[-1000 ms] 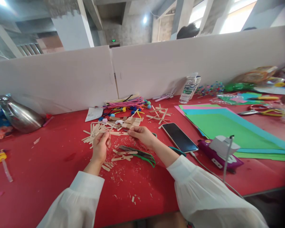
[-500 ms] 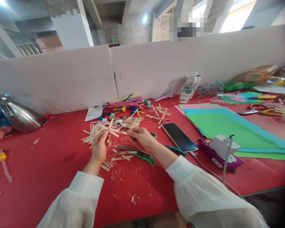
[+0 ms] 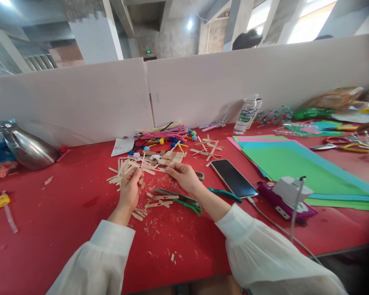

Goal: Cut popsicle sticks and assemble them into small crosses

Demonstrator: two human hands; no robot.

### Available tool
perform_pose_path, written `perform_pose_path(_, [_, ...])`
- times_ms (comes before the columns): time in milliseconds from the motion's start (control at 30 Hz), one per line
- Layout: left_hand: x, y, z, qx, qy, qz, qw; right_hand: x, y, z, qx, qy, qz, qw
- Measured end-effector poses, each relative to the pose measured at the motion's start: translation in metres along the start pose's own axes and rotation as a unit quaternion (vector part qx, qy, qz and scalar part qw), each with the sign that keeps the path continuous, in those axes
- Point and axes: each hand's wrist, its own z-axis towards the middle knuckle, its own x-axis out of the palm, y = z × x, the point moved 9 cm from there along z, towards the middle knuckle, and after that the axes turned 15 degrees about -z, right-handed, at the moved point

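Note:
My left hand (image 3: pixel 131 189) pinches a wooden craft stick (image 3: pixel 143 160) that points up from its fingertips. Closed at the fingertips, my right hand (image 3: pixel 184 176) is just to the right; what it grips, if anything, I cannot make out. Behind both hands spreads a pile of craft sticks (image 3: pixel 123 171). Below the right hand lie dark-bladed scissors with green handles (image 3: pixel 189 207), beside a few crossed, notched sticks (image 3: pixel 162 200). Teal handles (image 3: pixel 226 194) show partly under the right forearm. Wood shavings (image 3: pixel 156 223) are scattered over the red table (image 3: pixel 89 250).
A phone (image 3: pixel 233 178) and a purple power block with a white charger (image 3: pixel 289 196) and cable stand right, beside coloured paper sheets (image 3: pixel 295 164). Water bottles (image 3: pixel 246 114), pipe cleaners (image 3: pixel 164 133) and a metal jug (image 3: pixel 30 147) are farther back, before a white partition (image 3: pixel 80 108).
The stick in my left hand has turned slightly more upright. My right hand stays in nearly the same place; the whole view has shifted a little.

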Motion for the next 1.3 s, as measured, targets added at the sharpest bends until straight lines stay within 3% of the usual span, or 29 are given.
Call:
perform_pose_path(233, [0.0, 0.002, 0.0, -0.015, 0.009, 0.001, 1.0, 0.006, -0.005, -0.002, 0.026, 0.04, 0.08, 0.996])
perform_pose_path(700, [0.002, 0.003, 0.001, -0.023, 0.022, -0.024, 0.999, 0.004, -0.008, 0.0, 0.018, 0.044, 0.081, 0.996])
perform_pose_path(867, [0.004, 0.007, -0.001, -0.068, 0.004, -0.062, 0.996, 0.003, -0.006, 0.003, -0.009, 0.047, 0.009, 0.999])
perform_pose_path(1067, [0.007, 0.011, -0.003, -0.096, 0.007, -0.065, 0.993, 0.0, 0.007, -0.001, -0.08, 0.004, -0.119, 0.99])
perform_pose_path(1300, [0.012, 0.012, -0.005, -0.13, 0.025, -0.093, 0.987, 0.0, 0.013, -0.005, -0.083, -0.009, -0.147, 0.986])
